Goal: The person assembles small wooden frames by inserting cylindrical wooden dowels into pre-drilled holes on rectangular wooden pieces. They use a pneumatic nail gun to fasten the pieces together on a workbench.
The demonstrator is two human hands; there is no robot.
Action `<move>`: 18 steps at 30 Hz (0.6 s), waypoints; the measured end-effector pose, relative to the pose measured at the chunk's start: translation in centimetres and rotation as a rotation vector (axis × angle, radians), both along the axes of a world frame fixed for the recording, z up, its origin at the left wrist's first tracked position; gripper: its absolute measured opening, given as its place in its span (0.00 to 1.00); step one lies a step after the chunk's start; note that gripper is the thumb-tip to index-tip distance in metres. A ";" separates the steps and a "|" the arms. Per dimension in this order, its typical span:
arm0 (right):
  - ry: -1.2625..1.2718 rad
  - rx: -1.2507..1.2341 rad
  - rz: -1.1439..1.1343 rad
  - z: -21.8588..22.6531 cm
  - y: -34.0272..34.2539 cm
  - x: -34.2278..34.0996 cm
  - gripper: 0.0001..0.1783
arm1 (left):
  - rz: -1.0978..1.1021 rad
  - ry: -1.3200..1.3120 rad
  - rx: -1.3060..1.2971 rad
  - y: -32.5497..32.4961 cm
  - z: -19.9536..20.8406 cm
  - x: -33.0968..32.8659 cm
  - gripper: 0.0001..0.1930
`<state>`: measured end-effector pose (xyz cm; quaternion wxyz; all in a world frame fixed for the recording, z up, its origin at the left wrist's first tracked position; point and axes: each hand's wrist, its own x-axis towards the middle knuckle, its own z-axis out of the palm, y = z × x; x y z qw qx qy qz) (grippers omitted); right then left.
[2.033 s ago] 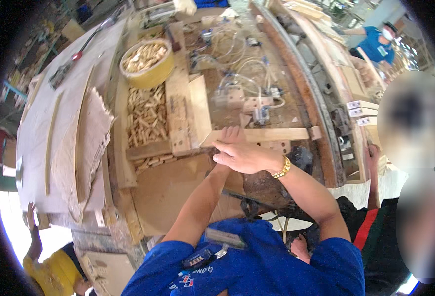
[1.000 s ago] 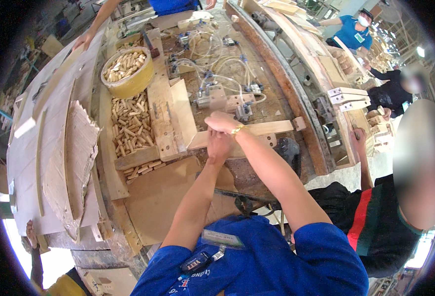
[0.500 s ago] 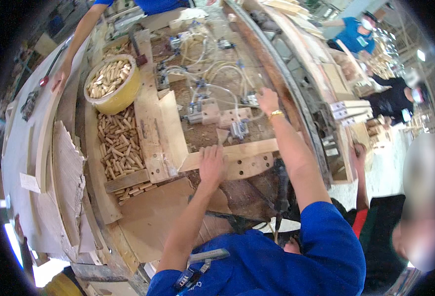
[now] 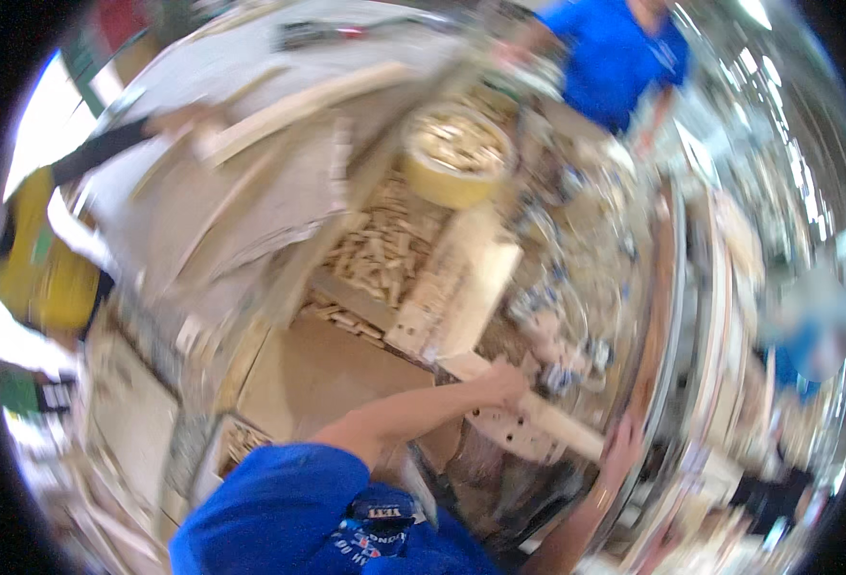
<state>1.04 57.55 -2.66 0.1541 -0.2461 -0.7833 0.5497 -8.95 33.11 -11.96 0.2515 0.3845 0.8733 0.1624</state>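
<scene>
Head view, your left hand (image 4: 501, 383) pressed flat on pale drilled wooden plank (image 4: 528, 422), your right hand (image 4: 622, 448) clasping its end, round yellow tub of dowels (image 4: 453, 153) beyond, blurred.

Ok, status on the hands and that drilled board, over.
Left hand pressing on the drilled wooden board. Right hand at the board's far end, grip unclear. Picture blurred. Dowel pile and yellow tub sit clear behind.

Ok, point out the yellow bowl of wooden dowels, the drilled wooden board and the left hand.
yellow bowl (image 4: 453, 184), head view, on its front wall.
drilled wooden board (image 4: 511, 429), head view, on its holed face.
left hand (image 4: 501, 384), head view, on its back.
</scene>
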 end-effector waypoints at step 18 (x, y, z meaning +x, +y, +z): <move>0.299 0.266 0.061 5.6 -13.6 13.2 0.11 | 0.882 0.851 0.212 -28.2 23.9 22.6 0.28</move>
